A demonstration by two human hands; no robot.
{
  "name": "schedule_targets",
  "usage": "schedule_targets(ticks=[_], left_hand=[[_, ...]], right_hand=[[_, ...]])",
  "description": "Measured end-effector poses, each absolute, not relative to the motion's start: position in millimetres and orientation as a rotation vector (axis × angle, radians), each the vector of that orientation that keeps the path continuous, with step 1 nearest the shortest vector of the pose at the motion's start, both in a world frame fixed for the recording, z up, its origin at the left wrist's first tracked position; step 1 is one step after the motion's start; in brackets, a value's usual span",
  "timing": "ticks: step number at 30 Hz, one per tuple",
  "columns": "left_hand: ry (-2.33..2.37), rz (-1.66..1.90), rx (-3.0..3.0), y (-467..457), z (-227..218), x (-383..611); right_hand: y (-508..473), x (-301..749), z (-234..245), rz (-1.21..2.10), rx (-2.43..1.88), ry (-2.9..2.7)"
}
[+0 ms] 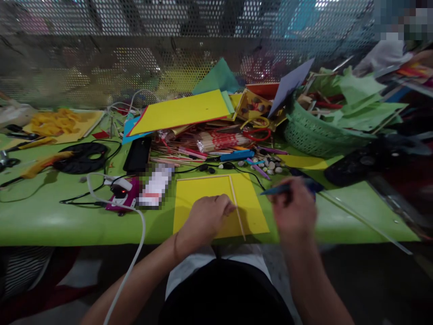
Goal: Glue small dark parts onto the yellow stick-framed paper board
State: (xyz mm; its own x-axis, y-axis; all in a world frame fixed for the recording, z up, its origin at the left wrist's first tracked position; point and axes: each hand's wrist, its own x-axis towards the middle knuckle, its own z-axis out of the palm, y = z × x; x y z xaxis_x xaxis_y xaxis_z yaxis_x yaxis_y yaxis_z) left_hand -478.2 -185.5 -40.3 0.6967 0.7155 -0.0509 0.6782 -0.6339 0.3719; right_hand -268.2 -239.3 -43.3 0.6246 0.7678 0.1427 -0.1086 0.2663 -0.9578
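Note:
A yellow sheet of card (194, 210) lies at the table's near edge. One thin wooden stick (203, 178) runs along its far edge, and a second thin wooden stick (241, 221) slants down its right part, its near end passing the card's edge. Over the card, my left hand (206, 219) is closed, its fingertips pinched at the second stick. To the right, my right hand (297, 210), smeared by motion, is wrapped round a dark blue glue gun (277, 189) with its nozzle pointing left. A long translucent glue stick (365, 222) stretches away behind it.
A pixelated phone (156, 185) and a purple power strip (123, 196) with a white cable (140, 234) sit left. Behind are bundled sticks (219, 141), pebbles (270, 166), a blue cutter (237, 155), red-handled scissors (257, 134) and a green basket (314, 133).

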Motion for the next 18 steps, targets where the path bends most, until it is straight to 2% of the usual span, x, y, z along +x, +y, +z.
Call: schedule_targets(ticks=[3, 9, 18], left_hand=[[1.198, 0.167, 2.486, -179, -49, -493], [0.815, 0.384, 2.604, -155, -58, -482], [0.722, 0.21, 2.759, -132, -76, -462]], right_hand=[[-236, -246, -31, 0.555, -1.078, -0.627], [-208, -253, -37, 0.869, -1.092, -0.778], [-170, -259, -74, 0.968, -1.278, -0.791]])
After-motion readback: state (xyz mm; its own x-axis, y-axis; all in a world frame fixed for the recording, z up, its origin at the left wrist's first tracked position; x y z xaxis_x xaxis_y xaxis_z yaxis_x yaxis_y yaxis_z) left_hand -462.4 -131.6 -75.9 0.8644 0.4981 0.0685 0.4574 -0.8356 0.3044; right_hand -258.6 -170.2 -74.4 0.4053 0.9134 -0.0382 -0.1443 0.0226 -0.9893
